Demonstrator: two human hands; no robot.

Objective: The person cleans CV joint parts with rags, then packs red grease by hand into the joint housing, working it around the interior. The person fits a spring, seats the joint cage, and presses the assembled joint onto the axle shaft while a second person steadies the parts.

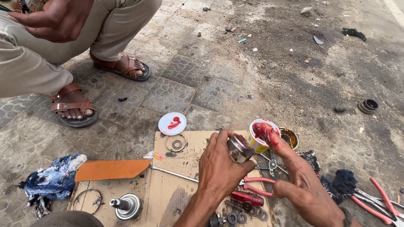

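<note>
Cardboard on stained cobbled pavement

Small round yellow-and-white grease tub, red inside, open, w/ white lid lying off left on pavement.

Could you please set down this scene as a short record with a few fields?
Setting: paved ground with a cardboard sheet as work surface
Left hand: holds a round metal part
Right hand: a finger dips into red grease in a small tub
Nearby: white lid smeared red, red-handled pliers, washers, shafted metal part, blue rag
Other person: crouches at upper left in brown sandals
</note>
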